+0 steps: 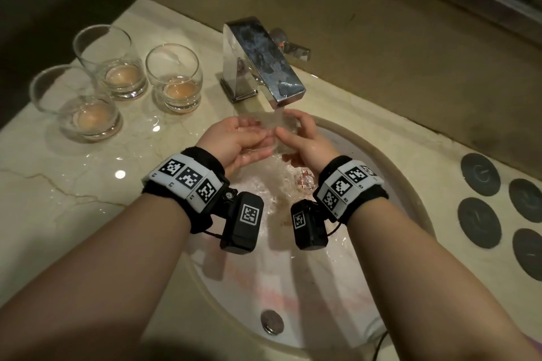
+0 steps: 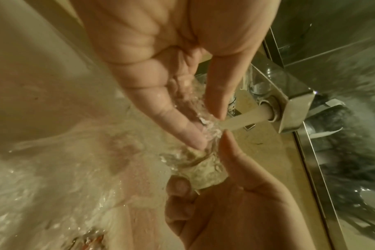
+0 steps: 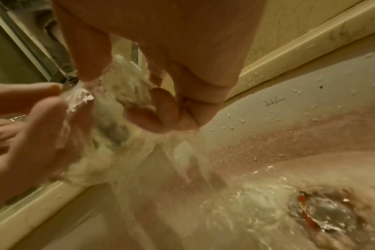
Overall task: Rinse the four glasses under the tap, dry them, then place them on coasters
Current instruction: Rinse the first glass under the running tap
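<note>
A clear glass (image 1: 280, 130) is held in the running stream under the chrome tap (image 1: 264, 64), over the sink (image 1: 410, 184). My left hand (image 1: 258, 129) reaches in from the left; its thumb and fingers (image 2: 182, 126) pinch the glass's rim. My right hand (image 1: 289, 126) grips the glass (image 3: 126, 84) from the right, fingers (image 3: 161, 108) curled round it. Water splashes over the glass (image 2: 203, 169) and blurs its outline. Three more glasses (image 1: 174, 79) with brownish residue in the bottom stand upright on the counter to the left of the tap.
Several dark round coasters (image 1: 480, 174) lie on the marble counter to the right of the sink. The counter (image 1: 58, 184) near the glasses is wet. Water runs down the basin toward the drain (image 3: 323, 213), where red bits lie. A wall stands close behind the tap.
</note>
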Action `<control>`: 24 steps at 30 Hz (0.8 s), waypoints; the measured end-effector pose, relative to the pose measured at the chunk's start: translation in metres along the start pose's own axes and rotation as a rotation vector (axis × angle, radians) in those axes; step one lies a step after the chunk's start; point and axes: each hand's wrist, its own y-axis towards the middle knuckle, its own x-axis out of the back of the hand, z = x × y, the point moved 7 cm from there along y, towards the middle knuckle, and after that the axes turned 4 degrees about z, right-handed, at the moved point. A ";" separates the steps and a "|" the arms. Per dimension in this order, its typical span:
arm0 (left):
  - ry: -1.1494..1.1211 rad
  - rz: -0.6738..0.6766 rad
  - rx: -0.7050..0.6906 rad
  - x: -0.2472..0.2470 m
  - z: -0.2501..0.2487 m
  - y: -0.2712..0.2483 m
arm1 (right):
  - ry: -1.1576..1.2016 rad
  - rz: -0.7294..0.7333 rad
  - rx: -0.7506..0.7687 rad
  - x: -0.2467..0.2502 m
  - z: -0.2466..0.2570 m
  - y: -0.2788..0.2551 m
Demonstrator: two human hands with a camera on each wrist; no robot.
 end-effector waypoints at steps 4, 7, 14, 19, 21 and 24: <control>0.043 0.009 -0.005 0.001 -0.001 0.000 | -0.062 -0.072 -0.047 0.000 0.001 0.005; 0.053 0.024 -0.009 0.000 -0.003 -0.001 | -0.127 -0.093 -0.075 0.000 0.000 0.008; 0.024 -0.019 -0.011 0.005 -0.003 -0.002 | -0.064 0.095 -0.006 -0.003 0.001 -0.002; 0.106 0.011 0.020 0.006 0.000 0.000 | -0.093 -0.037 -0.040 0.000 0.007 0.005; 0.123 0.003 0.018 0.008 -0.001 0.001 | -0.100 -0.038 -0.062 -0.002 0.005 0.007; 0.110 -0.013 0.002 0.011 -0.004 0.002 | 0.013 0.047 -0.045 -0.005 0.001 0.004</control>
